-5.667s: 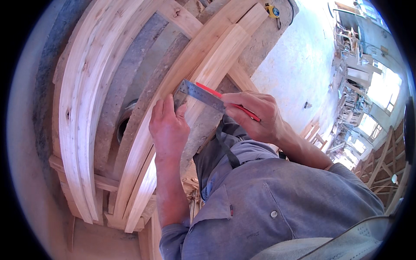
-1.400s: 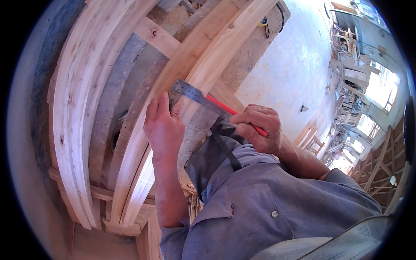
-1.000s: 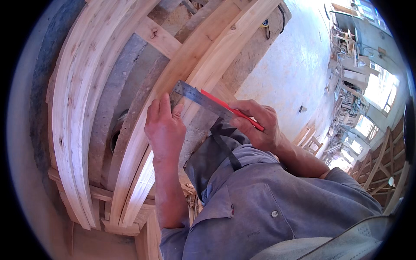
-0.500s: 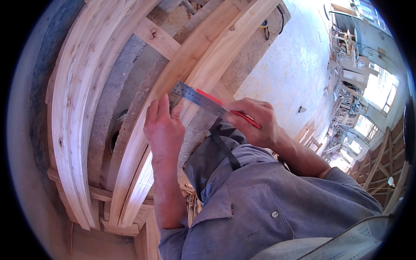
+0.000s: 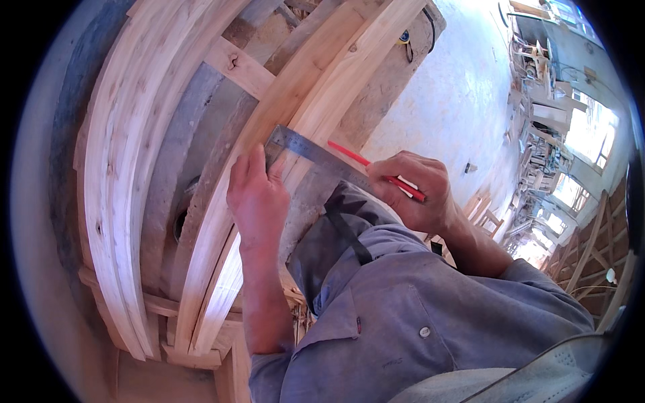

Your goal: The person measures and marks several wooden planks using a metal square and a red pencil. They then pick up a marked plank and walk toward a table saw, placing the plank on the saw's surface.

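Note:
A metal square [image 5: 310,149] lies across a pair of long pale timbers [image 5: 322,101], its corner toward the left one. My left hand [image 5: 259,195] grips the square at that corner, fingers and thumb closed on its short arm and pressing against the wood. In my right hand [image 5: 416,188] is a red pencil [image 5: 348,153], its shaft running out toward the blade and its back end showing under the fingers. The right hand is by the far end of the blade; whether it touches the blade cannot be made out. The pencil's tip is over the right timber's edge.
More long boards [image 5: 124,154] lie to the left. A short cross piece [image 5: 240,67] with a knot spans between the timbers. Below are concrete ledges [image 5: 168,161]. A tape measure [image 5: 404,37] rests at the top. Piled wood [image 5: 544,107] lines the right wall.
My right hand has drawn back to the right with the red pencil, off the timbers' face. My left hand still holds the square in place. The whole view has tilted slightly.

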`<state>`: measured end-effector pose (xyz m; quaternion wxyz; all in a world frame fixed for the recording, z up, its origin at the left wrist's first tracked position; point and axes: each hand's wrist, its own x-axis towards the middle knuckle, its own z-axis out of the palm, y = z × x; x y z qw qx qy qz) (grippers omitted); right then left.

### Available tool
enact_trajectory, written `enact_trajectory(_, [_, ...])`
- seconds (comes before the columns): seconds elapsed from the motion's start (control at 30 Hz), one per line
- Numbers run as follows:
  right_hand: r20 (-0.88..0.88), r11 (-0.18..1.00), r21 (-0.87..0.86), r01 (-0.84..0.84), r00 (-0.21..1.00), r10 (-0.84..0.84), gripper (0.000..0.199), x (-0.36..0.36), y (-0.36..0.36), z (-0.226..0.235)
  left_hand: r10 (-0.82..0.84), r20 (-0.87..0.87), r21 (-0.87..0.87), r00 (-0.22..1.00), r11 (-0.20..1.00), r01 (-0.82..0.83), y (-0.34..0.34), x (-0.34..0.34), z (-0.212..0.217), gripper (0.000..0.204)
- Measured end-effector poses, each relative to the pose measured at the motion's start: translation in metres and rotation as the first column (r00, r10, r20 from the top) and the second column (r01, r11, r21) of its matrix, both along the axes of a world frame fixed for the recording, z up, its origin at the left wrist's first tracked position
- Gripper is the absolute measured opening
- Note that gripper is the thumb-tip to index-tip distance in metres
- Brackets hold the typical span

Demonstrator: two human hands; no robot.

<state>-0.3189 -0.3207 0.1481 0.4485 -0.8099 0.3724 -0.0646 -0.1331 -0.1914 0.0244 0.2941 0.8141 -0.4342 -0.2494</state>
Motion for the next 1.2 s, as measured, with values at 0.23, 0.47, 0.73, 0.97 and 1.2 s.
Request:
enact_trajectory(0.23, [0.002, 0.998, -0.004, 0.068, 0.998, -0.068, 0.014, -0.006, -0.008, -0.003, -0.017, -0.008, 0.044, 1.0, 0.999, 0.018, -0.016, -0.003, -0.002, 0.041])
enact_trajectory(0.47, [0.049, 0.998, 0.041, 0.037, 0.998, -0.039, 0.009, -0.008, -0.006, -0.012, -0.036, 0.007, 0.043, 0.999, 0.998, 0.035, -0.016, -0.003, -0.004, 0.042])
enact_trajectory(0.73, [0.063, 0.995, 0.066, 0.07, 0.995, -0.074, 0.014, -0.011, -0.007, -0.016, -0.054, 0.0, 0.023, 0.999, 0.998, 0.054, -0.017, -0.002, -0.007, 0.044])
enact_trajectory(0.97, [0.018, 0.995, 0.017, 0.094, 0.995, -0.095, 0.019, -0.011, -0.009, -0.012, -0.037, -0.008, -0.01, 0.999, 0.999, 0.037, -0.019, -0.002, -0.007, 0.042])
enact_trajectory(1.2, [0.072, 0.997, -0.043, 0.063, 0.996, -0.06, 0.018, -0.011, -0.018, -0.012, 0.026, 0.002, -0.012, 1.0, 1.0, -0.026, -0.019, -0.006, -0.011, 0.038])
